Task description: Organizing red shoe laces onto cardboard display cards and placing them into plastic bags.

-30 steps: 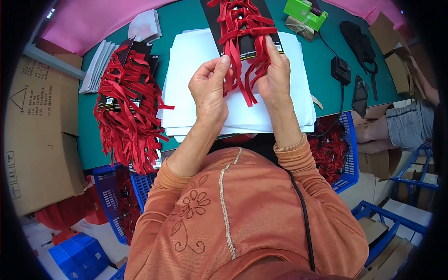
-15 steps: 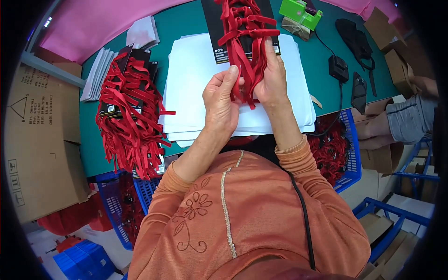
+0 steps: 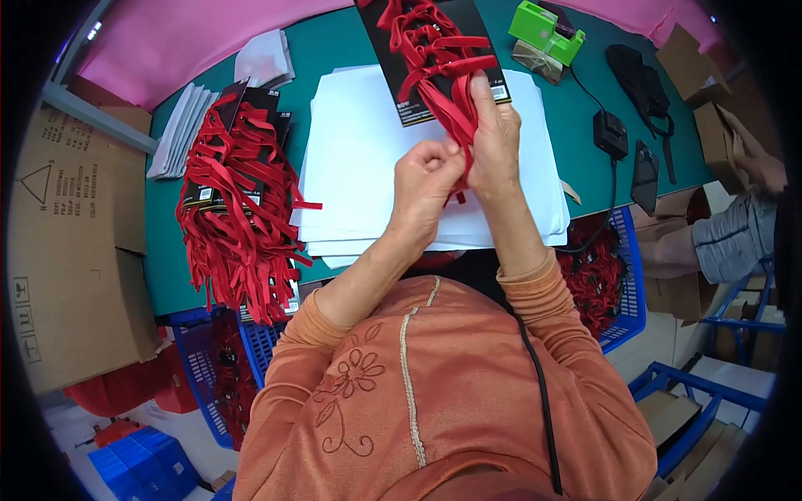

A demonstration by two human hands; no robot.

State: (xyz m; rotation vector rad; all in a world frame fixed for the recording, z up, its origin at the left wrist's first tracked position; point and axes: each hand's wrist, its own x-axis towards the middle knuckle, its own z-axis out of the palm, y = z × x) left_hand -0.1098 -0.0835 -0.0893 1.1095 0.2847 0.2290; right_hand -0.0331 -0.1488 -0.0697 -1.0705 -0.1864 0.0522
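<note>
A black card (image 3: 388,60) carrying red ribbon bows (image 3: 434,63) lies tilted over the white sheets (image 3: 342,150), its ribbon tails hanging toward me. My right hand (image 3: 494,138) holds the tails at the card's lower edge, thumb on top. Just left of it, my left hand (image 3: 428,188) is closed in a pinch around the gathered tails. The ribbon ends poke out between my two hands, partly hidden by the fingers. At the left, a pile of similar bow cards (image 3: 238,200) has its red ribbons spilling toward the table's near edge.
Folded white papers (image 3: 182,129) stand beside the pile. A green tape dispenser (image 3: 547,33), a black corded box (image 3: 610,134) and a black pouch (image 3: 637,79) occupy the right. Blue baskets (image 3: 631,275) with red bows sit below the table. Another person's arm (image 3: 762,171) is at far right.
My left hand has moved right and closed around the ribbon tails, drawing them together. The card has tilted, its lower edge now slanting up to the right.
</note>
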